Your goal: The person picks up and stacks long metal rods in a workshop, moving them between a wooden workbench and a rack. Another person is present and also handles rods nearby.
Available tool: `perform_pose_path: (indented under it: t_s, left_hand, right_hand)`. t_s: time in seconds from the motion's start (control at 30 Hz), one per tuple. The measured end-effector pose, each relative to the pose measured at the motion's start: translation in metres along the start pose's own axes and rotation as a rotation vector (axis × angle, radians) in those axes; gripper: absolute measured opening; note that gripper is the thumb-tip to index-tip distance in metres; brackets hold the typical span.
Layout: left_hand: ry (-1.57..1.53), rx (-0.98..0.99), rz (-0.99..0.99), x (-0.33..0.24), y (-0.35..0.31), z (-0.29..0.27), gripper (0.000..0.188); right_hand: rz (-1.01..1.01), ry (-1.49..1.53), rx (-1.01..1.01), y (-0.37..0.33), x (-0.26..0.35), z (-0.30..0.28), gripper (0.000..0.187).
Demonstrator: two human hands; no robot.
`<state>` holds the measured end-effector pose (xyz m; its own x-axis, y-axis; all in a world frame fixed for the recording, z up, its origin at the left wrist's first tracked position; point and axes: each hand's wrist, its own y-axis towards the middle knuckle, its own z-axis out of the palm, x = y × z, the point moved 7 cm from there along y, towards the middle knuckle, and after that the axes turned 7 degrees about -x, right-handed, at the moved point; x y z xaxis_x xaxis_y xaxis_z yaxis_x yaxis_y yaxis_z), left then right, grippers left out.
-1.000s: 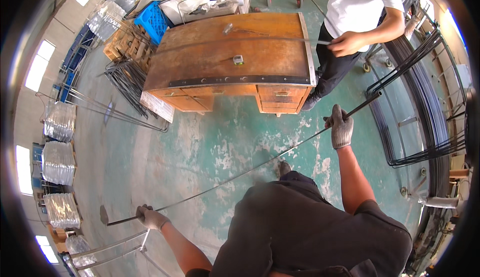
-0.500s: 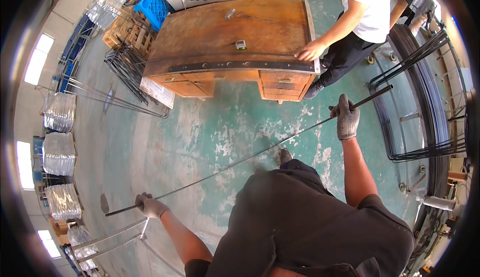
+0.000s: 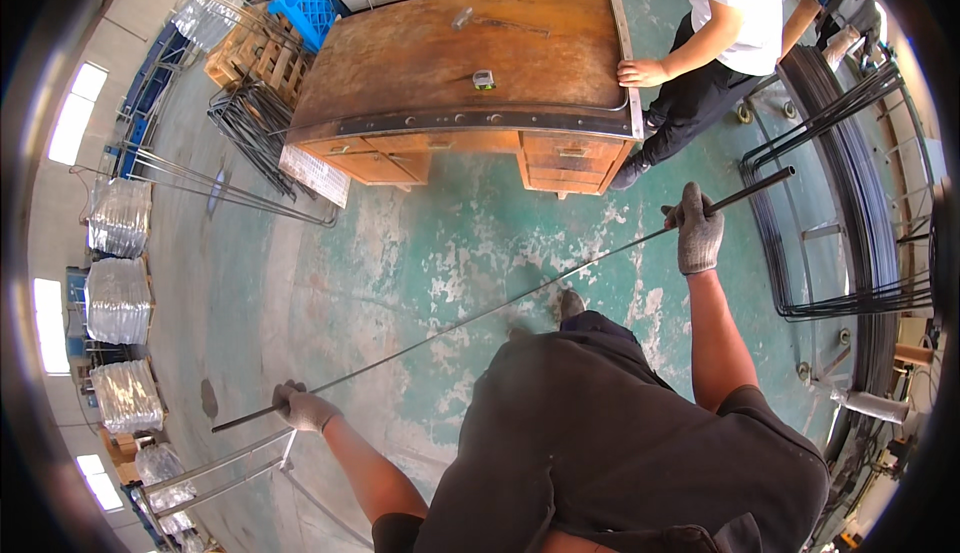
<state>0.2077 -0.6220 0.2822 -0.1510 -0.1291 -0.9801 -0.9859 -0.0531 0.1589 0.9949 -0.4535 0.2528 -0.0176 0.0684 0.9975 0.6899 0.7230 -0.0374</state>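
Note:
A long, thin dark metal tube (image 3: 440, 334) slants across in front of my body, low at the left and higher at the right. My left hand (image 3: 304, 408), in a grey knit glove, is closed round it close to its lower left end. Toward the other end, my right hand (image 3: 694, 228), gloved the same way, grips it with the arm stretched forward. The tube's right tip (image 3: 790, 172) sticks out past that hand. Between my hands the tube hangs over the floor, apart from the desk.
Ahead stands a wooden desk (image 3: 400, 63) with a holed metal strip (image 3: 420, 125), a tape measure (image 3: 484, 80) and a hammer (image 3: 462, 20). A co-worker's hand (image 3: 645, 73) rests at its right edge. Bent dark rods (image 3: 850, 183) fill a rack at right; a metal frame (image 3: 215, 470) stands lower left.
The co-worker's hand has moved from the desk's front edge up to its right edge, and a bent rod now shows there. My hands and the tube have barely shifted.

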Motion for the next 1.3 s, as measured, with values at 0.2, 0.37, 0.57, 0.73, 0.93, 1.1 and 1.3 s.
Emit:
perform_pose_path:
  t_s: [0.2, 0.37, 0.57, 0.73, 0.93, 1.1, 1.3]
  left_hand:
    - [0.034, -0.004, -0.010, -0.008, -0.008, 0.002, 0.011]
    - [0.038, 0.000, -0.002, -0.006, -0.004, 0.003, 0.012]
    - [0.011, -0.043, 0.024, -0.001, 0.003, 0.005, 0.008]
    - [0.055, -0.004, 0.007, 0.006, 0.005, 0.005, 0.014]
    - [-0.010, 0.005, 0.059, 0.022, 0.024, -0.005, 0.013]
    - [-0.029, 0.002, -0.004, 0.006, 0.004, 0.011, 0.010]
    - [-0.057, 0.015, -0.003, 0.001, 0.000, 0.006, 0.010]
  right_hand:
    - [0.005, -0.008, -0.008, -0.002, -0.002, -0.003, 0.055]
    - [0.002, -0.009, -0.014, -0.003, -0.001, -0.004, 0.055]
    - [0.023, 0.030, -0.015, -0.001, -0.009, -0.008, 0.051]
    - [0.034, 0.010, -0.025, 0.000, -0.006, -0.008, 0.051]
    - [0.042, 0.024, -0.037, 0.000, -0.008, -0.004, 0.047]
    - [0.015, 0.031, -0.038, 0.000, -0.006, -0.007, 0.054]
    - [0.025, 0.026, -0.018, -0.002, -0.003, 0.001, 0.054]
